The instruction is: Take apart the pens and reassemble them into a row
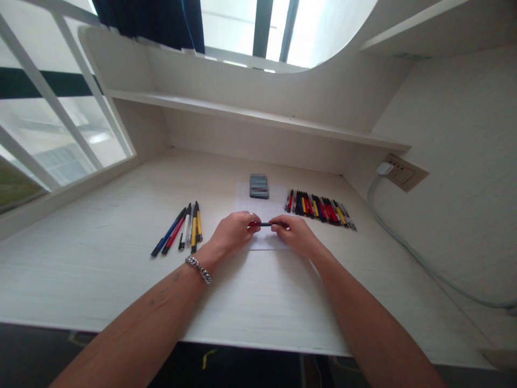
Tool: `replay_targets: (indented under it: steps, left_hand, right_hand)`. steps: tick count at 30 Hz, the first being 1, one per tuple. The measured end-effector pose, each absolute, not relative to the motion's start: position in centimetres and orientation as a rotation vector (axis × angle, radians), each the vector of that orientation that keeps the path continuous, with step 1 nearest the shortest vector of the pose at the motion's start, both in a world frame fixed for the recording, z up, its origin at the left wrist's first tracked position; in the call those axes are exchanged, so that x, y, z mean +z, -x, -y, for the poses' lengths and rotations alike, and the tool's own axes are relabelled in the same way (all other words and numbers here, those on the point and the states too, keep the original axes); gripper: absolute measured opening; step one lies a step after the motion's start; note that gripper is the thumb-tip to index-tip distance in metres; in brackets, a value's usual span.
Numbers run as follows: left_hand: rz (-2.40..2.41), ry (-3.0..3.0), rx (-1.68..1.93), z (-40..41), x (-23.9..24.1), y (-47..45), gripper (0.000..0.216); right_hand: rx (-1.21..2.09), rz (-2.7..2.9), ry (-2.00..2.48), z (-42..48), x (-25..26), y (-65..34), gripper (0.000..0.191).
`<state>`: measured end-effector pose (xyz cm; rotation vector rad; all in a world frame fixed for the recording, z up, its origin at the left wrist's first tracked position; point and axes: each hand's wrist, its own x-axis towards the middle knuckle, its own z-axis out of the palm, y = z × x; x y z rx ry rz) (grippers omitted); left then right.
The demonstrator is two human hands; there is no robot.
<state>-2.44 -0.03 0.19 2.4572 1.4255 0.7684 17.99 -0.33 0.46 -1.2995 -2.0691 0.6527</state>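
Note:
Between my two hands a pen (265,224) lies level, just above a white sheet of paper (258,242). Its middle looks dark, and some red shows by the left fingers. My left hand (232,231) is closed on the pen's left end, and my right hand (297,233) pinches the right end. The fingers cover both tips. To the left, several loose pens (173,231) in blue, red, white and yellow lie in a small group. A long row of pens (319,209), mostly black, red, blue and yellow, lies to the right of the paper.
A small dark device like a phone (259,186) lies at the paper's far edge. Behind the white desk (121,280) runs a low shelf (258,114). A white plug (385,168) sits in the wall socket (406,172), its cable (420,261) trailing along the right side.

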Motion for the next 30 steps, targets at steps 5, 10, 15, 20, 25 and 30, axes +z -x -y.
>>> replay_targets:
  steps: [5,10,15,20,25,30]
  left_hand:
    - [-1.426,-2.466,0.775,0.20,0.37,2.17,0.019]
    - [-1.430,-2.432,0.759,0.61,0.85,2.12,0.022]
    - [-1.428,-2.351,0.749,0.52,0.81,2.53,0.024]
    - [-1.380,-2.327,0.740,0.18,0.61,2.78,0.025]
    - [-1.377,-2.322,0.734,0.04,0.51,2.84,0.026]
    - [-1.396,-2.323,0.733,0.09,0.45,2.77,0.025]
  right_hand:
    - [0.739,2.106,1.345,0.34,0.68,-18.08,0.025]
    - [0.532,2.113,1.294,0.34,0.77,-18.11,0.021]
    - [0.414,2.115,1.217,0.34,0.60,-17.84,0.017]
    - [0.426,2.075,1.149,0.24,0.25,-17.80,0.018]
    - [0.534,1.976,1.181,0.11,-0.07,-17.76,0.018]
    - [0.703,1.976,1.255,0.35,0.35,-17.73,0.024]
